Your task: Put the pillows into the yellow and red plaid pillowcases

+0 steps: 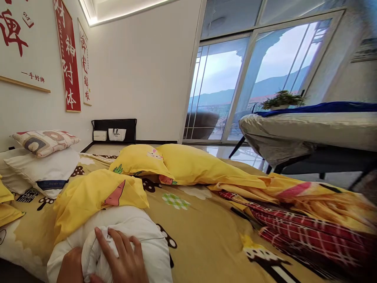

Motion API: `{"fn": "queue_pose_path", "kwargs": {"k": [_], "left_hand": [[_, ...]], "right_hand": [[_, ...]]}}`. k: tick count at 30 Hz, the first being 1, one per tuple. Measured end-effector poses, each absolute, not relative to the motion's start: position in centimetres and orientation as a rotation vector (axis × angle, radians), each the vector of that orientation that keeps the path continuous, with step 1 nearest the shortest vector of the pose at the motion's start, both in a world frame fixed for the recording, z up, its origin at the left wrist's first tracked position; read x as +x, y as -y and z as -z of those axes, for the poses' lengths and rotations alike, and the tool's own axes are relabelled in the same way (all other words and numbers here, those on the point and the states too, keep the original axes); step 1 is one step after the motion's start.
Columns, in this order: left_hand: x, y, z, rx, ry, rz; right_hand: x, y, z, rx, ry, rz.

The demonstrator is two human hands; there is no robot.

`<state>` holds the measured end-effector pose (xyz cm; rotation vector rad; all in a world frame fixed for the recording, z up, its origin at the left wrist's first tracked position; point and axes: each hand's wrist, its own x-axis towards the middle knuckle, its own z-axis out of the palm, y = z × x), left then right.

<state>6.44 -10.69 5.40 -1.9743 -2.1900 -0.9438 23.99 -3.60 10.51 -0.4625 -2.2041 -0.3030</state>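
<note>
A plump white pillow (pixel 153 239) lies at the near edge of the bed, its far end inside a yellow pillowcase (pixel 85 196) with a pink carrot-like print. Its near end is bunched into a fold. My right hand (pixel 123 255) grips this fold, fingers bent over the top and the thumb below. On the fold's left side my left hand (pixel 70 265) presses in, most of its fingers hidden by the fabric and cut off by the lower edge.
Two yellow pillows (pixel 191 163) lie across the bed (pixel 200 232). Yellow cloth (pixel 309 196) and red plaid fabric (pixel 306 228) are heaped at the right. White pillows (pixel 44 169) and a patterned cushion (pixel 45 142) are stacked at the left. A covered table (pixel 309 127) stands beyond.
</note>
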Motion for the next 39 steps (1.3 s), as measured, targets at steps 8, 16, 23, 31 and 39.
{"fn": "queue_pose_path", "kwargs": {"k": [8,16,23,31,39], "left_hand": [[2.3,15.5,-8.2,-2.196,2.034,1.170],[2.2,8.2,-13.7,-1.703,1.768,0.529],[2.7,6.3,-18.7,-1.473,1.890,0.091],[1.7,11.0,-18.1,-1.554,2.171,0.389],[0.3,6.1,-18.7,-1.669,1.967,1.677]], "right_hand": [[22.2,3.1,-10.5,-0.516,2.549,-0.092],[23.0,4.0,-13.2,-0.615,2.535,-0.225],[24.6,3.4,-15.5,-0.787,2.461,-0.205],[24.6,0.9,-19.9,-1.028,2.274,-0.062],[17.5,0.1,-21.9,-0.640,2.492,0.104]]}}
